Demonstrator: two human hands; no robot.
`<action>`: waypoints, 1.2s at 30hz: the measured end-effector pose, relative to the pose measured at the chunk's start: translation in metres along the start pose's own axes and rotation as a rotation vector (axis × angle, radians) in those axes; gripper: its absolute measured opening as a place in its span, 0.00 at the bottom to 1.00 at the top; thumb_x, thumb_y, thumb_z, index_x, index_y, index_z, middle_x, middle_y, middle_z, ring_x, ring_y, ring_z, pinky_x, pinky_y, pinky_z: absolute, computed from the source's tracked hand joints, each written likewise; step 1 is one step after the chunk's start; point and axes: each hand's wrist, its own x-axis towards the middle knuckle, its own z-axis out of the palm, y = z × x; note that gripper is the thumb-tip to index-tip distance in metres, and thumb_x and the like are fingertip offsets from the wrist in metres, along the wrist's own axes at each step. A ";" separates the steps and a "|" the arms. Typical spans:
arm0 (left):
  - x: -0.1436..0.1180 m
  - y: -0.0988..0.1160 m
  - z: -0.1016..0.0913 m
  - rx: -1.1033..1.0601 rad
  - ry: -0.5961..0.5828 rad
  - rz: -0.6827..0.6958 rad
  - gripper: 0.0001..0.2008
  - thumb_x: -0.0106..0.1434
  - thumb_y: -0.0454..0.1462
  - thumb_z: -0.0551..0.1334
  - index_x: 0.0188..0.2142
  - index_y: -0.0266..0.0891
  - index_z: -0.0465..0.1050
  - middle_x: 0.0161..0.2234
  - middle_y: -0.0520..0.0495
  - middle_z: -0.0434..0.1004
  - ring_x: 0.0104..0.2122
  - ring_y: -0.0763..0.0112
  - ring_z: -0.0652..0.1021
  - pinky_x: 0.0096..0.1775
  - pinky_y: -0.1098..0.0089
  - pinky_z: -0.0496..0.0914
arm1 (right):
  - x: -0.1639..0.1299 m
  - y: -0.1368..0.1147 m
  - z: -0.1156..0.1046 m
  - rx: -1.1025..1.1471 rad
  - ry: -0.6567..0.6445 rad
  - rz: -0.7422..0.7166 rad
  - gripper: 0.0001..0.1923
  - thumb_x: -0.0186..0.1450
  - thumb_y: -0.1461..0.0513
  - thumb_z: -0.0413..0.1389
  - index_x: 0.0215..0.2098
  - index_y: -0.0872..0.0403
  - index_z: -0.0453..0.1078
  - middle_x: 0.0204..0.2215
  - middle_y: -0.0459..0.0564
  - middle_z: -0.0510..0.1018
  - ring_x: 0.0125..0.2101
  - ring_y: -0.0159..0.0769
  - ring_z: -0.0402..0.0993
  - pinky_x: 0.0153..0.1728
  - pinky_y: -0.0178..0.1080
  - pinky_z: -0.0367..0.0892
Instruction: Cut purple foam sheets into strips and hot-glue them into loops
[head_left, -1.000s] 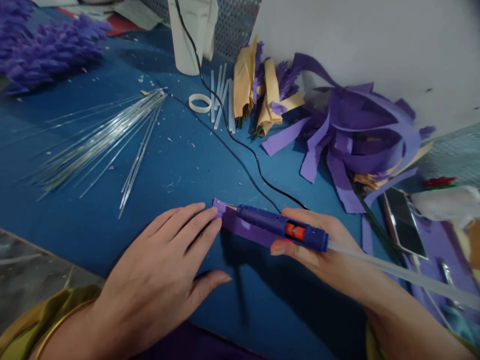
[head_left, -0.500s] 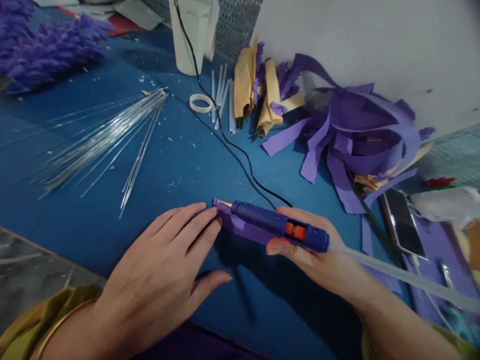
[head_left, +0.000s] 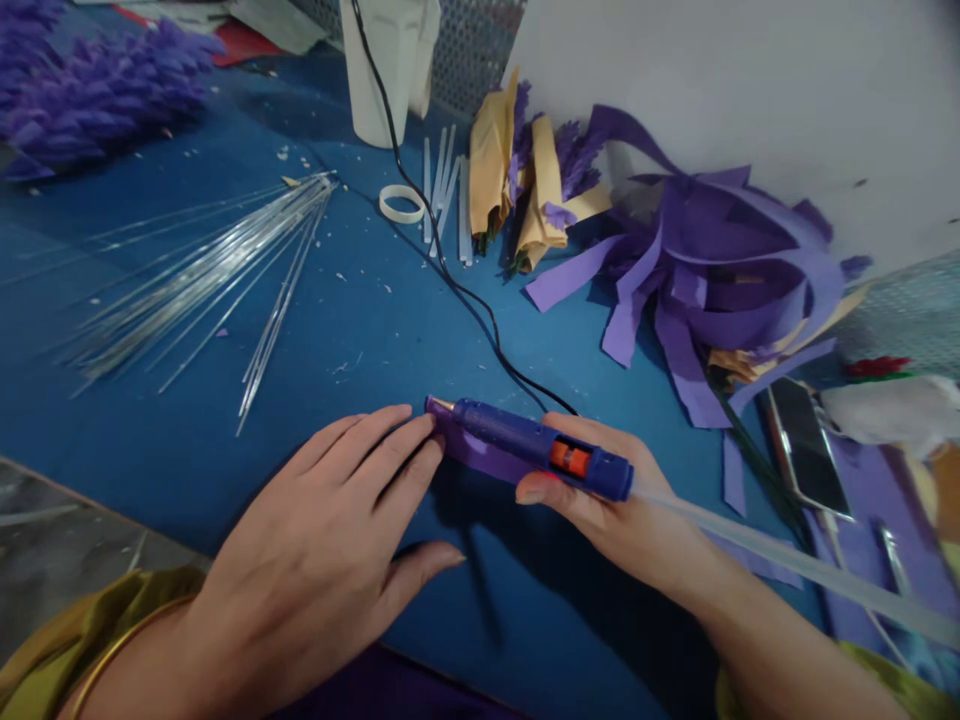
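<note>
Flat on the blue table (head_left: pixel 352 300), the open left hand (head_left: pixel 330 560) pins a soft purple foam strip (head_left: pixel 480 455) at its fingertips while the right hand (head_left: pixel 622 510) grips a glossy blue glue gun (head_left: pixel 536 450) over it.

No readable text or labels.

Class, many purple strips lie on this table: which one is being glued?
The flat purple strip under the glue gun, pinned by the left hand; the others lie heaped at the far right.
</note>
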 end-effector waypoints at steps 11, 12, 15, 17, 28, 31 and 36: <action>0.000 0.001 0.001 0.006 0.002 0.006 0.26 0.69 0.48 0.60 0.57 0.31 0.72 0.58 0.37 0.75 0.58 0.49 0.72 0.58 0.50 0.68 | 0.004 -0.007 0.001 0.018 -0.025 0.008 0.26 0.64 0.40 0.57 0.26 0.53 0.66 0.21 0.41 0.69 0.22 0.28 0.64 0.24 0.32 0.57; 0.001 0.001 0.001 0.005 0.003 0.007 0.26 0.69 0.48 0.60 0.57 0.31 0.72 0.58 0.37 0.75 0.58 0.49 0.72 0.58 0.49 0.68 | 0.005 -0.008 0.000 0.020 -0.029 0.011 0.26 0.64 0.40 0.57 0.26 0.53 0.65 0.21 0.40 0.68 0.22 0.27 0.63 0.24 0.32 0.57; 0.001 0.001 0.000 0.002 0.001 0.010 0.25 0.68 0.48 0.60 0.57 0.31 0.72 0.58 0.36 0.74 0.58 0.48 0.72 0.57 0.49 0.69 | 0.005 -0.010 0.000 0.024 -0.038 0.016 0.27 0.64 0.40 0.57 0.25 0.53 0.64 0.20 0.40 0.68 0.21 0.27 0.63 0.24 0.32 0.56; 0.001 0.001 -0.001 0.000 -0.006 0.005 0.25 0.68 0.47 0.60 0.57 0.31 0.72 0.58 0.36 0.74 0.58 0.48 0.72 0.58 0.49 0.69 | 0.005 -0.009 -0.001 0.013 -0.039 0.021 0.26 0.65 0.40 0.57 0.25 0.53 0.65 0.21 0.41 0.69 0.22 0.28 0.64 0.24 0.33 0.57; 0.001 0.000 -0.001 -0.014 -0.029 -0.013 0.25 0.68 0.47 0.61 0.58 0.32 0.71 0.59 0.38 0.73 0.59 0.49 0.72 0.57 0.50 0.69 | -0.003 0.000 -0.005 -0.011 -0.040 0.064 0.26 0.63 0.39 0.57 0.27 0.52 0.68 0.20 0.42 0.71 0.21 0.30 0.65 0.24 0.33 0.60; 0.001 -0.001 -0.001 -0.017 -0.030 -0.018 0.25 0.68 0.47 0.61 0.58 0.33 0.71 0.59 0.39 0.74 0.59 0.49 0.72 0.58 0.50 0.69 | -0.004 0.001 -0.005 -0.005 -0.028 0.082 0.27 0.62 0.38 0.56 0.26 0.52 0.68 0.19 0.42 0.69 0.21 0.30 0.64 0.24 0.34 0.61; 0.001 -0.001 -0.002 -0.005 -0.032 -0.023 0.24 0.67 0.46 0.62 0.58 0.34 0.71 0.60 0.38 0.72 0.58 0.48 0.72 0.57 0.50 0.69 | -0.004 0.001 -0.005 0.020 -0.020 0.092 0.29 0.62 0.36 0.55 0.25 0.52 0.66 0.19 0.42 0.68 0.21 0.30 0.63 0.24 0.34 0.60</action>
